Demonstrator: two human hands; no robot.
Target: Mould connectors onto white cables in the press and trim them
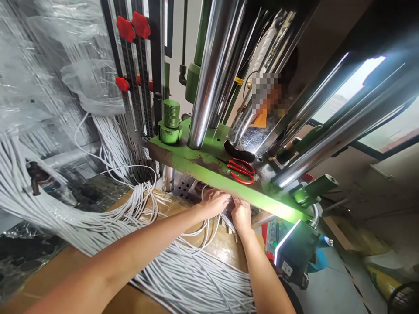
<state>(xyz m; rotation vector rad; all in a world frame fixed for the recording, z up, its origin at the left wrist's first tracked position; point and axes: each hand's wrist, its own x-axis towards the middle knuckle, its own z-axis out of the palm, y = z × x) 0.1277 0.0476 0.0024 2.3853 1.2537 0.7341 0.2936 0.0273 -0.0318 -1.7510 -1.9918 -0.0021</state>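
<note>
White, bendy cables (pixel 196 279) lie heaped on shiny brown cardboard (pixel 225 248), a few looping up near the left grip (pixel 216 203). Both arms stretch forward to the smooth front edge of a scratched green metal slab (pixel 203 170). The right grip (pixel 241 216) is close beside the left, fingers bent; what they pinch is hidden.

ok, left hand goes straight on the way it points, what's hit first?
The left hand would likely meet the right hand first, though depth near the green plate is unclear.
</note>
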